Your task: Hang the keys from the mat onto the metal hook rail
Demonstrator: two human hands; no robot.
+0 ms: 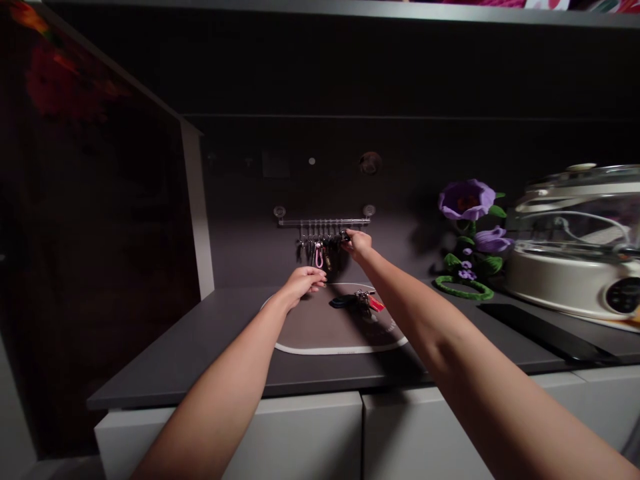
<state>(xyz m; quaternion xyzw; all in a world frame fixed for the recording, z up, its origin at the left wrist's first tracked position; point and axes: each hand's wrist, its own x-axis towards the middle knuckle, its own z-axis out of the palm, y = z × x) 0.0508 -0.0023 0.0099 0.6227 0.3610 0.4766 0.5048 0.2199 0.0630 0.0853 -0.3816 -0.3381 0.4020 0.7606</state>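
A clear rack (325,222) with several hooks is fixed to the dark back wall, and keys (302,247) and a pink strap (319,255) hang from it. At the rack's right end, my right hand (359,243) pinches a small black object (345,236), maybe a key fob; its exact kind is unclear. My left hand (307,281) is lower, just below the hanging keys, with fingers pressed together; whatever they hold is too small to make out. On the brown mat (310,327) beneath lies a key bunch (365,295) with a red tag (375,304) and a dark strap (343,302).
Purple artificial flowers (467,200) with a green ring base stand to the right, beside a cream appliance (565,270) with a transparent cover. A flat black slab (547,331) lies before them on the dark counter (200,347). A shelf edge (320,10) runs overhead.
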